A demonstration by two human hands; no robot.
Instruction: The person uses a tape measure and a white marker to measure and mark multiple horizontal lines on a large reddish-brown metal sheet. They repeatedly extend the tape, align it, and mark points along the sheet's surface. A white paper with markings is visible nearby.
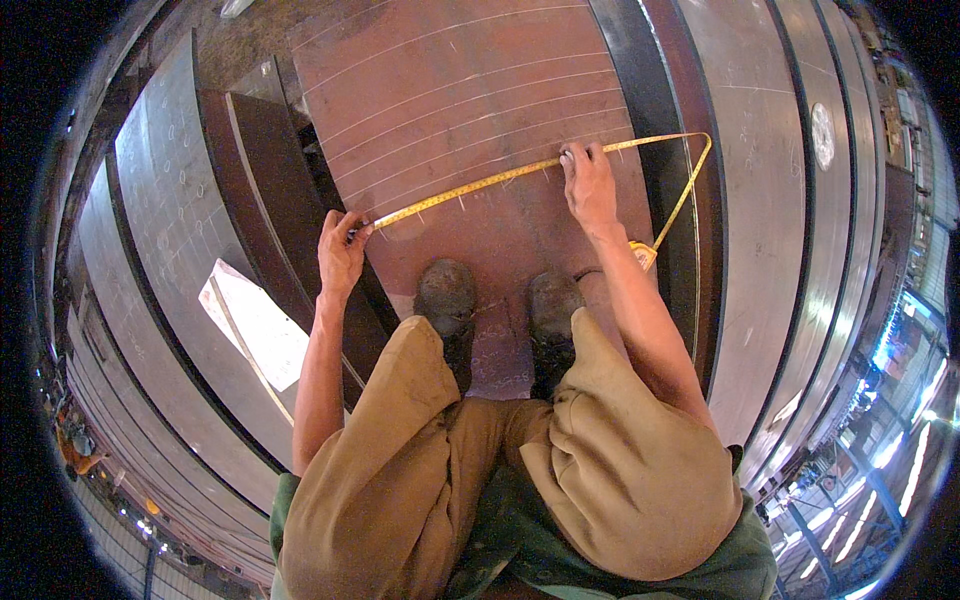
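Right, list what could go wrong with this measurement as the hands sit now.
The left hand only pinches the end of the yellow measuring tape at the edge of the rust-red steel plate; a slip there would likely shift the reading. The slack tape loops off the plate past the right hand, so it may snag or drag. The dark work boots stand on the plate near faint chalk lines, which could smudge.

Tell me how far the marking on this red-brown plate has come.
Done: several long chalk lines already cross the far part of the steel plate. In hand: the left hand pins the tape measure at the plate's left edge, and the right hand presses it down farther along, beside short chalk ticks. Left: the plate near the boots shows only faint marks.
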